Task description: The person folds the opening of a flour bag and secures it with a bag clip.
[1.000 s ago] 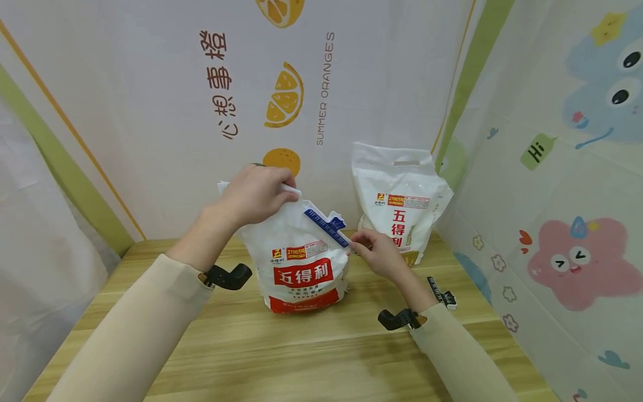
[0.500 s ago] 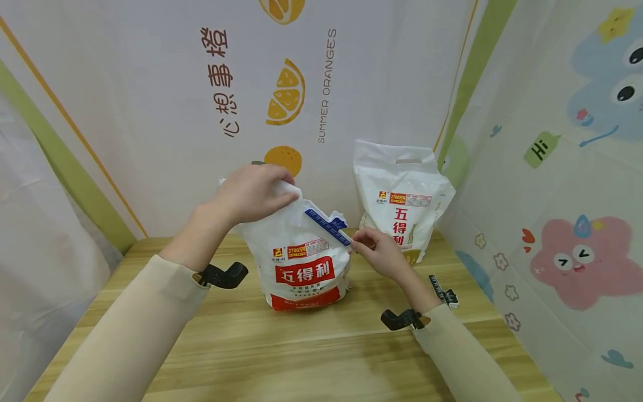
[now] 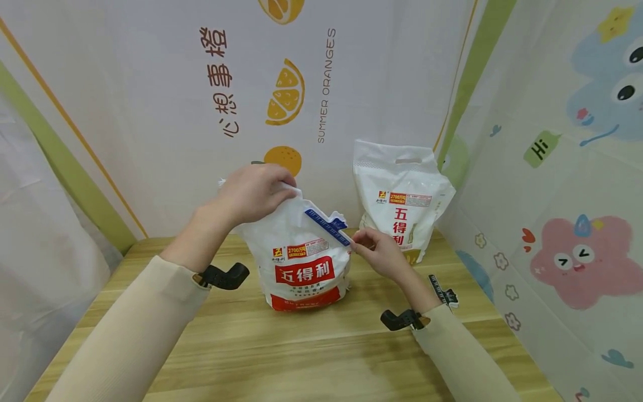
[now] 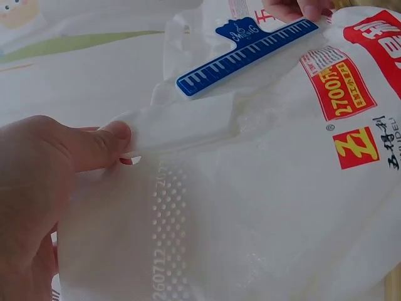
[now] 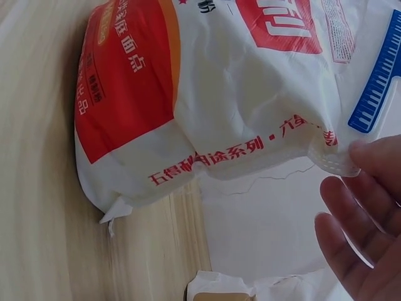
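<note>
A white flour bag with red panels stands on the table. A blue clip with a piano-key pattern sits slanted across its upper right edge. My left hand grips the bag's top left; in the left wrist view, the thumb presses on a folded white strip of the bag's top. My right hand pinches the bag's corner with thumb and forefinger, right at the lower end of the clip. In the right wrist view, the other fingers hang loosely curled beneath that corner.
A second white flour bag, with a handle slot, stands behind at the right. A black clip lies on the wooden table beside my right forearm. Printed curtains hang at the back and along the right side.
The view has shifted slightly since one second ago. Both hands keep their holds on the flour bag, and the blue clip stays in place on it.
</note>
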{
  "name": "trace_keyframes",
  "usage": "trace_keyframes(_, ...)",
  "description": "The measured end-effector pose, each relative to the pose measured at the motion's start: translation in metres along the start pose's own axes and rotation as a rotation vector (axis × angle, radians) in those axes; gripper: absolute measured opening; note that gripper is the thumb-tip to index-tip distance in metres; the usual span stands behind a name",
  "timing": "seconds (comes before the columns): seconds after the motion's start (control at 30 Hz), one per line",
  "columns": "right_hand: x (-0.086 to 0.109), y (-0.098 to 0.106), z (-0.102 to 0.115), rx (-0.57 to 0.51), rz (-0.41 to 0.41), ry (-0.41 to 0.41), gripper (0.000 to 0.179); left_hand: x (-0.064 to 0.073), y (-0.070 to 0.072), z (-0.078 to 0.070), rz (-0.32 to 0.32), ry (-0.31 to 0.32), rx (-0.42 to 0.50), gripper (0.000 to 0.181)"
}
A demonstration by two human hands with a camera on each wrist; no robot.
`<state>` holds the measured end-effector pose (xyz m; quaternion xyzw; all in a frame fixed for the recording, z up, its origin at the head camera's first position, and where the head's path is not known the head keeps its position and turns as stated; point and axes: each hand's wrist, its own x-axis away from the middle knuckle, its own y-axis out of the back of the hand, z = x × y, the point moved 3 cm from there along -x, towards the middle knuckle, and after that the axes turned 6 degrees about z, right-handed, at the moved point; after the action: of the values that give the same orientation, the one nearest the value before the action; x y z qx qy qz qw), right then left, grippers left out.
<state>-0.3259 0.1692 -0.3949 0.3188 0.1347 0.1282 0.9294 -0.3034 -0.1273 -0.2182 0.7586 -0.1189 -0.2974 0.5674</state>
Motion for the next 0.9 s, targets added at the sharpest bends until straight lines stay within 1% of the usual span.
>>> trace_keyframes(0.17,0.0009,0.0004,0.0010,0.002,-0.014,0.017,0.013,0.0006,0.0007,-0.0010,-0.006,-0.009,0.008,0.016)
trace_keyframes(0.33,0.0016,0.0010,0.0016,0.005,-0.016,0.008,0.016,0.0002,0.0005,0.0000,0.037,0.021,0.003,0.026)
trace_keyframes(0.43,0.0016,0.0014,0.0012,0.003,-0.020,0.007,0.017,-0.0007,0.0002,-0.0003,0.047,0.027,-0.008,0.025)
trace_keyframes(0.5,0.0018,0.0023,0.0015,0.010,-0.026,0.019,0.015,-0.0016,0.0000,-0.0012,0.040,0.015,-0.010,0.021)
trace_keyframes(0.6,0.0022,0.0032,0.0020,0.011,-0.044,0.035,0.012,-0.0019,0.0006,-0.0036,0.012,-0.010,-0.013,0.015)
trace_keyframes(0.77,0.0024,0.0011,0.0002,0.013,-0.055,0.051,0.005,0.0015,0.0005,-0.0059,-0.038,-0.045,-0.034,0.007)
trace_keyframes(0.83,0.0034,-0.0003,0.0000,0.013,-0.060,0.056,0.004,0.0028,-0.0001,-0.0066,-0.044,-0.051,-0.041,0.005)
trace_keyframes(0.9,0.0039,-0.0014,-0.0004,0.012,-0.062,0.047,0.005,0.0034,-0.0007,-0.0067,-0.034,-0.046,-0.037,0.006)
